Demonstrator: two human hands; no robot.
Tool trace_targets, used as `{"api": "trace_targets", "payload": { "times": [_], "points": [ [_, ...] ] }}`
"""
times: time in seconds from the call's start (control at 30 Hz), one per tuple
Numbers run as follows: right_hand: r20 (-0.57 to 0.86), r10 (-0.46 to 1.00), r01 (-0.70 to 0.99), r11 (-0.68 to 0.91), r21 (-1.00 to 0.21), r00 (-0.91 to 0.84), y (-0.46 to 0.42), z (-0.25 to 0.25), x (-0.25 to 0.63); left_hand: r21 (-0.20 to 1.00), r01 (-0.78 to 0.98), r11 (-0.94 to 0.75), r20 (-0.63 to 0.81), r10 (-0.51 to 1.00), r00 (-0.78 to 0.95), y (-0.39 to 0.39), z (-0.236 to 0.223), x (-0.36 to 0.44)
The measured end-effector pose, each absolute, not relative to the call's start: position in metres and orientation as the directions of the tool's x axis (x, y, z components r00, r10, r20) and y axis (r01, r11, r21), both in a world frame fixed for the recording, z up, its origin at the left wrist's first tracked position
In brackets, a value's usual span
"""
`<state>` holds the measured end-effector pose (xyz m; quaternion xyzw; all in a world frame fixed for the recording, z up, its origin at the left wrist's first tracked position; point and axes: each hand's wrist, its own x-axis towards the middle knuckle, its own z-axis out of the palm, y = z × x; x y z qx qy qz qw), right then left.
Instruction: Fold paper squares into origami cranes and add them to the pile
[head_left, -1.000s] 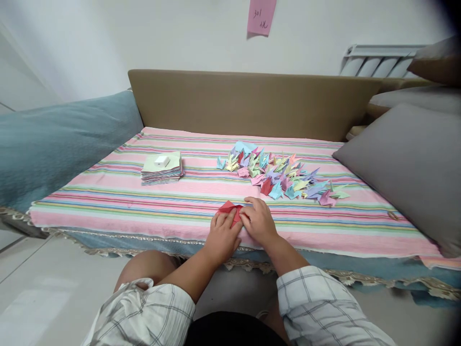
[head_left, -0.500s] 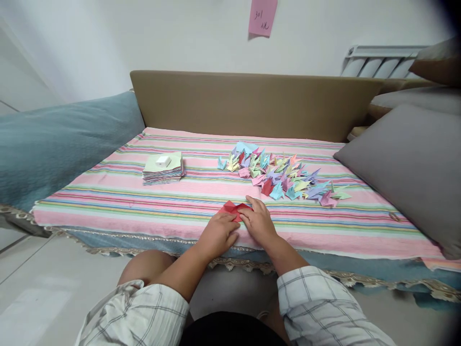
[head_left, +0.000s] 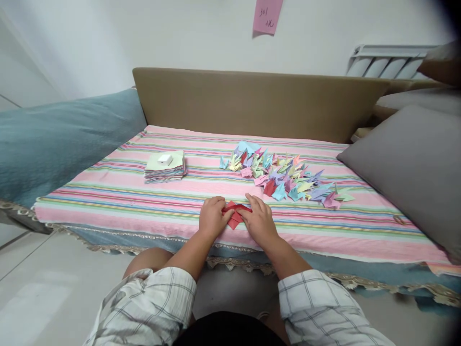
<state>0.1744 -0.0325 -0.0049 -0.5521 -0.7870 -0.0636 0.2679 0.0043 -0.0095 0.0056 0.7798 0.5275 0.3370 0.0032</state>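
Observation:
A partly folded sheet of red origami paper [head_left: 234, 220] lies on the striped cloth right in front of me, with a raised flap across its upper part. My left hand [head_left: 212, 216] grips its left corner between thumb and fingers. On the other side, my right hand [head_left: 258, 218] pinches the right corner, its thumb on the paper and its index finger reaching past the top. Beyond my hands spreads a pile of folded paper cranes [head_left: 279, 175] in many colours. A stack of square paper [head_left: 165, 174] sits to the left, with a small white box [head_left: 164, 159] on top.
The striped cloth [head_left: 108, 192] covers the sofa seat. A brown backrest board [head_left: 252, 101] stands behind it. A blue armrest [head_left: 72, 134] bounds the left, and a grey cushion [head_left: 406, 168] the right. Near the cushion lies a small brownish ring-like object [head_left: 399, 220].
My left hand has moved from lying over the paper's lower left to gripping its left corner. More of the red paper's lower part shows. The right hand stays almost in place.

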Motion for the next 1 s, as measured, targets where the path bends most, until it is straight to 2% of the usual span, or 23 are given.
{"api": "trace_targets", "payload": {
  "times": [0.2, 0.3, 0.4, 0.57, 0.8, 0.9, 1.0],
  "points": [
    [0.484, 0.838, 0.908, 0.378, -0.18, -0.253, -0.032, -0.005, 0.175, 0.429, 0.847, -0.315, 0.387, 0.911, 0.143, -0.009, 0.008, 0.003],
    [0.486, 0.834, 0.911, 0.38, -0.161, -0.263, -0.032, -0.006, 0.175, 0.462, 0.836, -0.296, 0.349, 0.927, 0.135, -0.009, 0.008, 0.001],
    [0.492, 0.827, 0.913, 0.384, -0.137, -0.273, -0.032, -0.008, 0.175, 0.444, 0.841, -0.308, 0.339, 0.927, 0.16, -0.008, 0.007, -0.001],
    [0.496, 0.816, 0.913, 0.396, -0.102, -0.298, -0.031, -0.01, 0.176, 0.342, 0.809, -0.479, 0.448, 0.839, 0.308, -0.008, 0.006, 0.0],
    [0.492, 0.82, 0.902, 0.407, -0.145, -0.291, -0.033, -0.004, 0.175, 0.169, 0.681, -0.713, 0.591, 0.626, 0.508, -0.015, 0.005, 0.009],
    [0.519, 0.807, 0.884, 0.429, -0.187, -0.282, -0.034, 0.0, 0.174, 0.14, 0.658, -0.74, 0.595, 0.594, 0.541, -0.016, 0.001, 0.013],
    [0.549, 0.798, 0.833, 0.465, -0.301, -0.247, -0.034, 0.002, 0.177, 0.13, 0.665, -0.735, 0.606, 0.59, 0.534, -0.015, -0.002, 0.015]
  ]
}}
